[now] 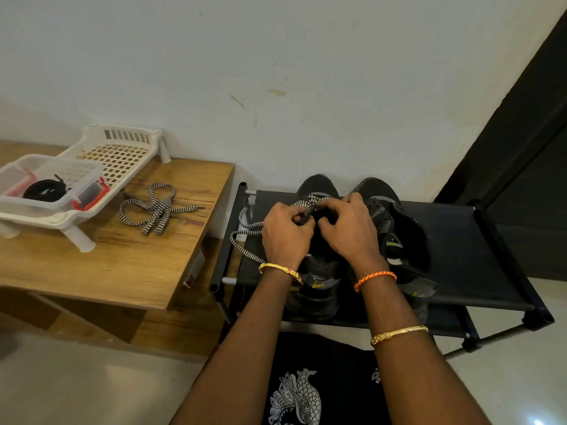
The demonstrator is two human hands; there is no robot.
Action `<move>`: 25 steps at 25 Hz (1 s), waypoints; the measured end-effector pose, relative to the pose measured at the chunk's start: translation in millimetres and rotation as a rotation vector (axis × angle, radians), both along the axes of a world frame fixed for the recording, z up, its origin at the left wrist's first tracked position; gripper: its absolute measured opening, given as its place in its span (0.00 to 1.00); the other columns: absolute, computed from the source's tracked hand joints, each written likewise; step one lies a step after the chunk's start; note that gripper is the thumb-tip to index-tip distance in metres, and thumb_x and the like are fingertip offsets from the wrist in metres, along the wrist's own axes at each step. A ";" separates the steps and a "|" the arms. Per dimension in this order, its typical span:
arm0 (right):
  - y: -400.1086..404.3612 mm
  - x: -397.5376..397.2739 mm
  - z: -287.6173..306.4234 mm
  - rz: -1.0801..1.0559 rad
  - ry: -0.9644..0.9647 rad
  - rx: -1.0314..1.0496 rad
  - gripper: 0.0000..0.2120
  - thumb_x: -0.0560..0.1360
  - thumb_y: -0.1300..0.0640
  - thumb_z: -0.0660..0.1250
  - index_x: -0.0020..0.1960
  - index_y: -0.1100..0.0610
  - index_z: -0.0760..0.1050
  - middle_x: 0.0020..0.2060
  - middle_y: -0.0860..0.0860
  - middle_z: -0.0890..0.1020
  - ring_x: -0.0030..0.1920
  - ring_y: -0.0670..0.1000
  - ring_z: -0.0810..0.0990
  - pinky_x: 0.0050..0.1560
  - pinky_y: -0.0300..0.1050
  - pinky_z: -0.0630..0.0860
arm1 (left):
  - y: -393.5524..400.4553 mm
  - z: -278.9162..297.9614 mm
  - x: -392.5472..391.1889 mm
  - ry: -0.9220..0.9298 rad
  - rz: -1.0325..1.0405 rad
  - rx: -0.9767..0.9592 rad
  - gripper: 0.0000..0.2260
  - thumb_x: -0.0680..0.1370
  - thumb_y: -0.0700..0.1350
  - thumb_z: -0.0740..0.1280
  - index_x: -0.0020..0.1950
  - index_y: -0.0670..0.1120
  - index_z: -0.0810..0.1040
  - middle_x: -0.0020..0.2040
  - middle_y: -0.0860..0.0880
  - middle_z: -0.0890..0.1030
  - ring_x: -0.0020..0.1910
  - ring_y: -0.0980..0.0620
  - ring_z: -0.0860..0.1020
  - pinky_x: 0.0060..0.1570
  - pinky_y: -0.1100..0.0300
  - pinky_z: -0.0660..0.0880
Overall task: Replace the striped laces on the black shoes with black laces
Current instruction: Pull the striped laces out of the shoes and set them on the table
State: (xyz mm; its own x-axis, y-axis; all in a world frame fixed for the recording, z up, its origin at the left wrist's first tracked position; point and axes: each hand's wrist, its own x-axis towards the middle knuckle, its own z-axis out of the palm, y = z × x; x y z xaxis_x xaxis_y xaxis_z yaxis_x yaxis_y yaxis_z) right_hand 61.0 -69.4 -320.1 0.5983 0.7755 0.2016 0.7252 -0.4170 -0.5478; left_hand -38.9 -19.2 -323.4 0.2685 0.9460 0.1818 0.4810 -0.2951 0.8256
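Two black shoes stand side by side on a dark rack. The left shoe carries a black-and-white striped lace, which trails off to the left over the rack's edge. My left hand and my right hand sit over this shoe's lacing area, both with fingers curled, pinching the striped lace near its top. The right shoe has no lace showing. A second striped lace lies loose on the wooden table. Coiled black laces rest in a clear box.
The dark fabric shoe rack stands against the wall. The wooden table on the left holds a white slotted basket with the clear, red-latched box in it. A dark door stands at far right.
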 end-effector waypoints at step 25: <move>6.4 2.8 7.6 -0.133 0.260 0.363 0.09 0.73 0.60 0.63 0.46 0.52 0.81 0.58 0.53 0.75 0.60 0.52 0.72 0.60 0.50 0.70 | -2.6 -4.7 0.4 0.033 0.028 -0.091 0.10 0.74 0.46 0.69 0.54 0.51 0.83 0.47 0.48 0.78 0.43 0.52 0.75 0.38 0.61 0.67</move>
State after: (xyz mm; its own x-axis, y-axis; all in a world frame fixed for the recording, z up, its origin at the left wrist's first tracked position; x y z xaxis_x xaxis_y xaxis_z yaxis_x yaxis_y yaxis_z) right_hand 63.8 -63.0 -312.4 0.7546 0.5952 0.2761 0.4977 -0.2451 -0.8320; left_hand -38.5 -21.7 -328.2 0.2460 0.9654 0.0866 0.5158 -0.2060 0.8316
